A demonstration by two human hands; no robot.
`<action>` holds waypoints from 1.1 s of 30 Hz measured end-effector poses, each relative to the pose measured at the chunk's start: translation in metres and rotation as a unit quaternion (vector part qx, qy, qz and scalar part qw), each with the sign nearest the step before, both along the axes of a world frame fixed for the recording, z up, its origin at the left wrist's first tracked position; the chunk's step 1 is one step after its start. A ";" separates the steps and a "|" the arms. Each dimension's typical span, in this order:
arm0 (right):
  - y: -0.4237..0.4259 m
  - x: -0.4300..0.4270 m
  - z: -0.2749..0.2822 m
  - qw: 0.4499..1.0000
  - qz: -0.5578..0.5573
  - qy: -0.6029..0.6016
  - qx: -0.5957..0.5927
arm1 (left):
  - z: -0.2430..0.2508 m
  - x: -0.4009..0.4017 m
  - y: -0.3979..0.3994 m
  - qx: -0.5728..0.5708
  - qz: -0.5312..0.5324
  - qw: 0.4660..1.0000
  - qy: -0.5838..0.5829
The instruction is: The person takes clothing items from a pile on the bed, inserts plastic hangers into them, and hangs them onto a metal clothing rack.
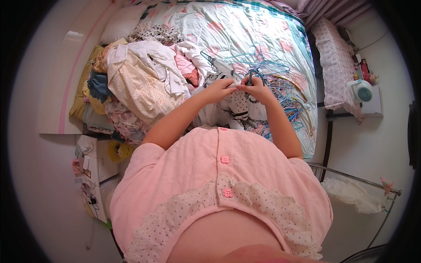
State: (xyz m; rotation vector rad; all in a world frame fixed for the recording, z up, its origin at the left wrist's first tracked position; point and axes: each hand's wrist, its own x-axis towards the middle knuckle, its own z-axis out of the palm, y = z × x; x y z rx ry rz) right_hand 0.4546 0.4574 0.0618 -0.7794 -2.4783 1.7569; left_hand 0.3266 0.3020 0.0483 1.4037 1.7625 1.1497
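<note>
A white garment with black dots and black lace trim (234,104) hangs from my fingers over the near edge of the bed. My left hand (219,90) pinches its white cloth. Close beside it, my right hand (258,90) grips the same cloth, and the two sets of fingertips almost meet. Dark blue-grey hanger parts (256,75) stand up behind my right hand; whether my fingers hold them, I cannot tell. Just beyond, a teal hanger (206,55) sits at sheer white cloth with dark trim. How it joins the garment is hidden.
A heap of clothes (141,79) covers the bed's left side. Many tangled hangers (286,95) lie to the right on the floral bedding (227,29). A cloth-covered stand (337,65) and a metal rail (355,177) are at the right. White drawers (108,161) stand at the left.
</note>
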 end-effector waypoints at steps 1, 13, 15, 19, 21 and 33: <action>-0.004 0.003 0.008 1.000 -0.007 -0.029 -0.011 | 0.005 -0.001 -0.002 -0.007 -0.017 0.999 -0.027; -0.034 0.008 0.026 0.998 0.038 0.007 0.044 | -0.002 0.006 -0.017 -0.024 0.009 1.000 0.014; -0.033 0.007 0.010 0.999 0.026 0.047 0.008 | -0.003 0.007 -0.019 -0.031 0.007 0.999 0.015; -0.033 0.007 -0.005 0.998 0.044 0.036 0.012 | -0.009 0.004 -0.018 -0.026 -0.004 0.999 0.034; -0.031 0.006 -0.007 0.998 0.041 0.040 0.020 | -0.009 0.008 -0.018 -0.020 0.012 0.999 0.027; -0.008 -0.007 -0.049 0.995 -0.009 0.079 -0.059 | -0.012 0.005 -0.015 -0.009 0.050 0.999 -0.004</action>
